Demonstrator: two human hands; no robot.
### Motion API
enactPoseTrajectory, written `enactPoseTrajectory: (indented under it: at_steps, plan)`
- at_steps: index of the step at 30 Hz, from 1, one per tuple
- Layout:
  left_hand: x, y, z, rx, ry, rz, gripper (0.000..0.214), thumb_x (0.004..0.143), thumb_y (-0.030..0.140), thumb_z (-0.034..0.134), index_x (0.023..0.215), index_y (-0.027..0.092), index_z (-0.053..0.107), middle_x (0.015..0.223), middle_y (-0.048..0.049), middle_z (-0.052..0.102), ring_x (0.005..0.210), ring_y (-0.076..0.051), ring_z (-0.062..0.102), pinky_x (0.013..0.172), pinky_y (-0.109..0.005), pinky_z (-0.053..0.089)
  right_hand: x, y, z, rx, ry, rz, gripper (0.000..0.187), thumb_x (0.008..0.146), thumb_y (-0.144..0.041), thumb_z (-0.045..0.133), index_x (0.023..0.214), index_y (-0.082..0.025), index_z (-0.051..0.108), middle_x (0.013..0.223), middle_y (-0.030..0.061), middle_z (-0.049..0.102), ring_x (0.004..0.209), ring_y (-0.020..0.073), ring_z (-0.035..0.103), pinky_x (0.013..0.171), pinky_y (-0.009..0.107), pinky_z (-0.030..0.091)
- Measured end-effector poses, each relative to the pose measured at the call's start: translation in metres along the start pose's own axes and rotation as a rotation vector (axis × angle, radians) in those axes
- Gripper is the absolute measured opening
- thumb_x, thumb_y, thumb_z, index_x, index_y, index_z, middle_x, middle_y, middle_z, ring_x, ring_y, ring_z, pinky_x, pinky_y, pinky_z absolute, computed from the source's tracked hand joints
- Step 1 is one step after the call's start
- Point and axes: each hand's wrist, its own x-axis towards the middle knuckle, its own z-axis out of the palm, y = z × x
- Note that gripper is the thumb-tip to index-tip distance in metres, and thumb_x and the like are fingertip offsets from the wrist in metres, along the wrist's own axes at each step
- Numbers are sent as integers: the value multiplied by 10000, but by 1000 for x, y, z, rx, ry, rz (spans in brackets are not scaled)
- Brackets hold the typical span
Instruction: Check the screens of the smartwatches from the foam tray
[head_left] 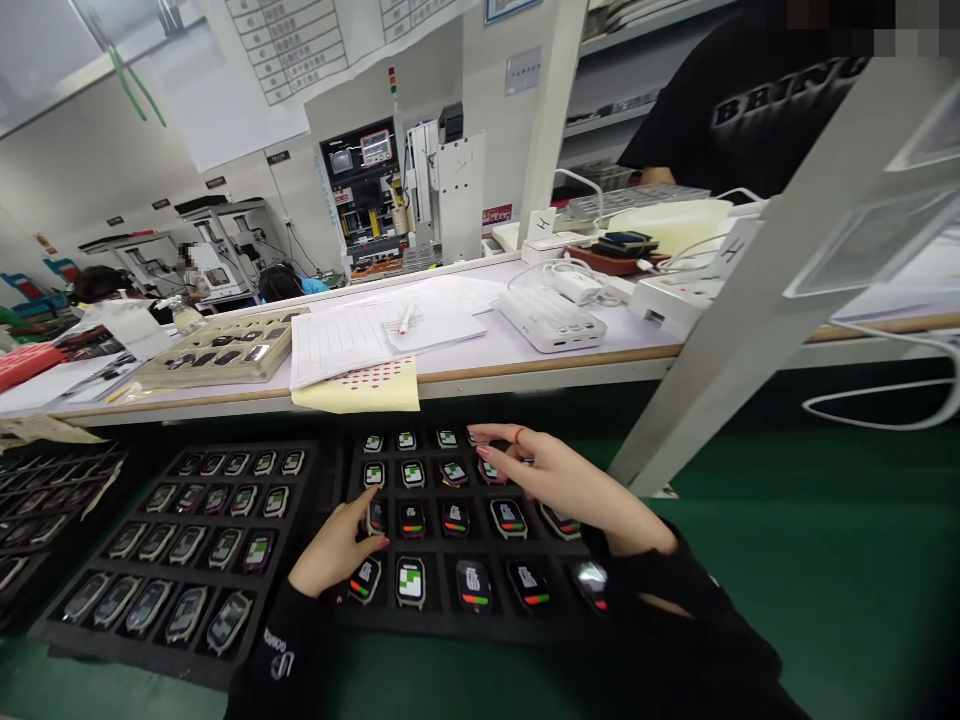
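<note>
Two black trays of smartwatch bodies lie on the green belt. The middle tray [433, 624] holds several watches with lit screens [410, 580]. My left hand [337, 550] rests on its left side, forefinger stretched onto a watch [377, 516] in the third row, other fingers curled. My right hand [570, 485] hovers over the tray's right part, fingers extended toward the watches in the top rows, holding nothing. The left tray [311, 500] carries several watches with dim screens [229, 620].
A third dark tray [45, 500] sits at far left. Behind, a white shelf holds papers [360, 340], a pen, a beige tray [217, 350], power strips [551, 320]. A slanted white frame post [750, 290] crosses on the right. A person in a black shirt [750, 100] stands beyond it.
</note>
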Motion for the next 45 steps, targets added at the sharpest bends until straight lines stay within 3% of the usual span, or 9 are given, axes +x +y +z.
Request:
enactPoseTrajectory:
  at_steps: [6,10,14,16,18,20,25,32,45]
  plan:
    - [-7,-1,-11,-7,57,-27,650,901,468,484,1473,162,453,878,-13,604,695,-156,518,688,-274,435,-7,-3,-13,88,34,55,568,916,-563,577,1347,-194,601,676,-9,534,579,183,535,504,293,466]
    - [-6,-2,-21,-8,156,-19,622,917,510,435,1412,142,515,939,-41,635,731,-166,542,727,-295,465,-7,0,-10,97,3,-3,536,940,-556,572,1342,-203,604,718,-1,565,670,199,575,602,314,483]
    - [12,1,-25,1,183,2,615,908,492,479,1408,136,522,1041,-76,669,829,-183,599,835,-314,497,5,-2,11,150,-124,-20,456,999,-442,535,1380,-193,563,951,50,661,859,217,620,753,334,529]
    - [26,0,-24,21,176,-5,616,897,467,536,1409,124,520,1092,-102,675,894,-202,626,873,-321,501,19,-4,29,130,-190,13,389,1016,-336,532,1360,-158,570,989,61,671,853,199,629,773,324,543]
    - [42,-1,-20,52,168,-15,589,899,430,584,1398,123,520,1134,-122,670,974,-221,640,923,-354,498,36,-3,50,103,-282,78,311,1016,-276,569,1296,-146,603,944,53,677,747,171,635,705,307,567]
    - [55,-1,-14,89,162,-15,518,918,402,602,1357,137,535,1188,-126,648,1076,-239,623,993,-428,475,54,2,69,63,-333,169,226,1013,-236,602,1217,-139,619,975,59,666,767,171,649,663,292,579]
    - [69,2,-1,158,174,-7,450,926,381,618,1308,153,551,1316,-126,565,1232,-284,536,1061,-541,422,88,15,100,-61,-395,411,269,1015,-314,636,1222,-148,598,1119,80,632,880,212,663,750,374,597]
    - [76,-6,0,17,168,11,468,916,335,642,1335,163,525,1322,-125,551,1174,-268,570,997,-501,492,105,11,123,-114,-402,537,255,1016,-320,634,1197,-143,608,1099,76,636,858,202,663,720,350,599]
    - [102,-29,3,-396,75,-18,329,941,325,614,1206,133,590,1118,-89,631,936,-185,643,807,-370,575,114,17,138,-301,-398,495,265,1018,-345,625,1208,-161,618,1193,96,617,976,237,646,838,416,575]
